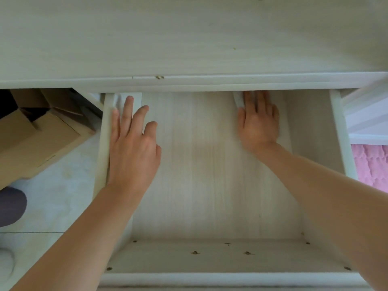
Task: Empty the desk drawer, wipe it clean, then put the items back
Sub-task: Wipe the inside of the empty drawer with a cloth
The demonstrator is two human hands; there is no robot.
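The pale, wood-grain desk drawer (210, 175) stands pulled out below the pale wooden desk top (189, 38), and nothing but a white wiping cloth shows on its bare bottom panel.

The left hand (132, 148) lies at about nine o'clock in the drawer, hard against the left side wall. Its fingers are straight and slightly spread, pointing toward twelve o'clock; the little finger runs along the wall's top edge, and the hand holds nothing.

The right hand (259, 122) lies at about one o'clock, far back near the desk's front edge. It is flat, palm down, with its fingers close together and straight, pressing on the small white wiping cloth (239, 100), of which only a strip shows beyond the forefinger side. That hand is blurred, so the cloth's full shape cannot be made out.

Outside the drawer, brown cardboard boxes (42, 131) stand on the pale floor at nine o'clock, with a dark grey rounded thing (11, 204) at eight o'clock. A pink textured fabric (371, 164) shows at three o'clock, beyond the right side wall.
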